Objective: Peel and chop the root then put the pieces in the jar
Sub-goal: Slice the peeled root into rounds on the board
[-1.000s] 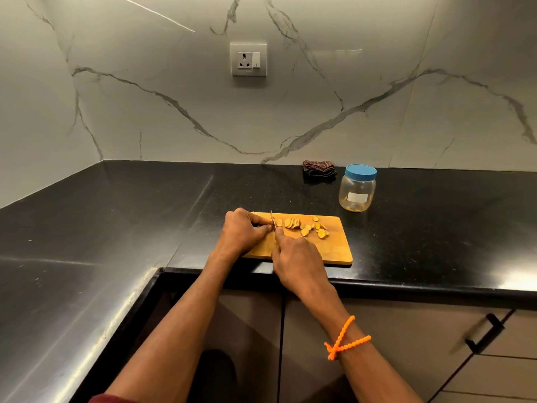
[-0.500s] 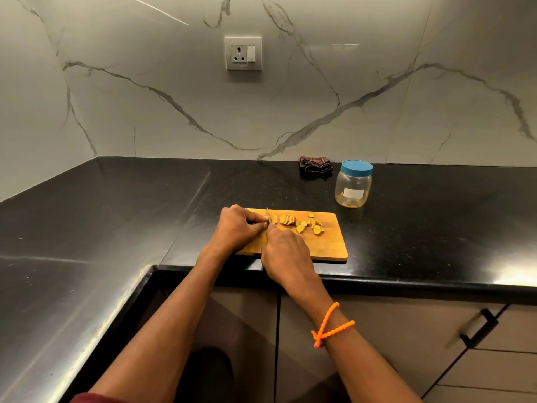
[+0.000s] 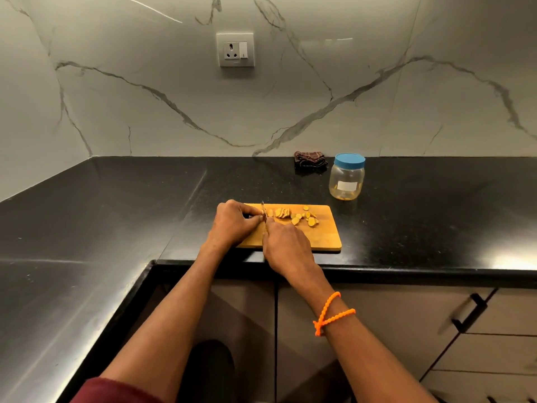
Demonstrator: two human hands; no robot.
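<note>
Now my left grip [image 3: 236, 221] pinches the root's stub against the board [image 3: 325, 234], my right grip [image 3: 286, 245] clenching the knife [image 3: 263, 212] just beside it.

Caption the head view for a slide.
Left hand steadies root while right hand slices with knife on cutting board; jar lidded.

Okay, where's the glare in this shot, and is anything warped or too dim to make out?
Head view: bright glare on the glossy black stone counter at the right edge; the wide-angle lens bows the counter's edges; the yellow root slices on the wooden cutting board are small and soft; the cabinet space below is dim.
</note>
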